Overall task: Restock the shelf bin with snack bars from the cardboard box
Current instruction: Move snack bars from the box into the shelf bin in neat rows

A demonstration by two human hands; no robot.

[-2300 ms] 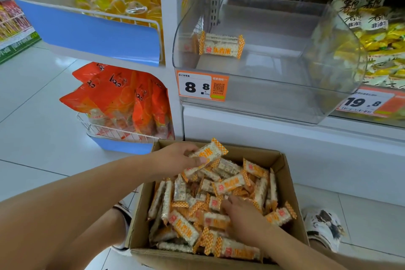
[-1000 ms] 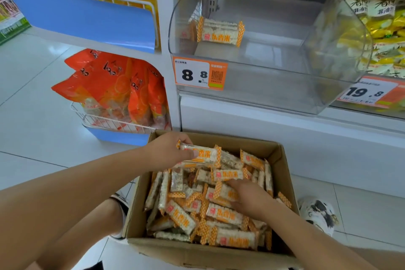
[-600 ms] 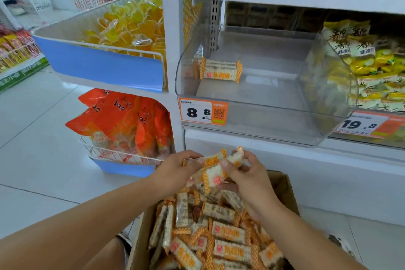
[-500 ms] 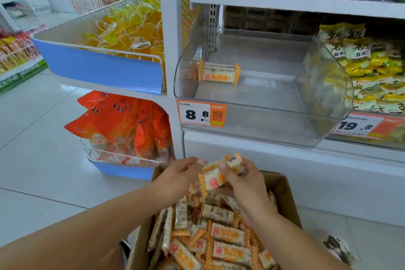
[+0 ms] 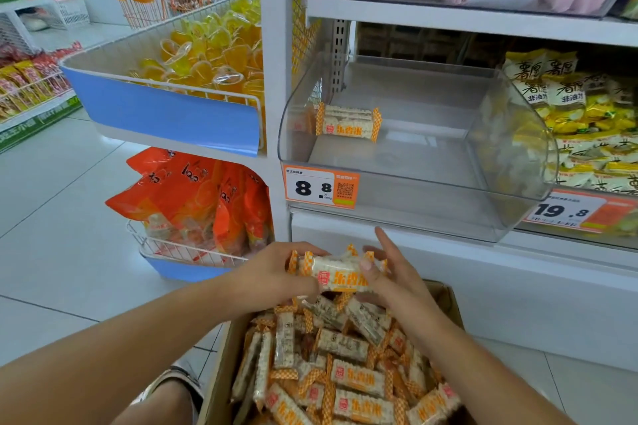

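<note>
On my far left I see open white floor [image 5: 51,217], then a wire basket of orange bags [image 5: 193,203] under a blue-fronted bin of yellow jelly cups [image 5: 207,55]. The left hand [image 5: 272,272] curls round one end of a small bundle of snack bars [image 5: 336,272], held above the cardboard box [image 5: 450,300], whose far rim sits close under the white shelf base. The right hand [image 5: 390,276] grips the bundle's other end with its thumb on top (forefinger pointing up, loose). More bars [image 5: 345,373] fill the box. Above, the clear shelf bin [image 5: 414,210] has a low front lip and plenty of bare floor; only a couple of stacked bars [image 5: 347,122] lie at its back left. Yellow packets [image 5: 587,121] crowd the next bin rightward.
</note>
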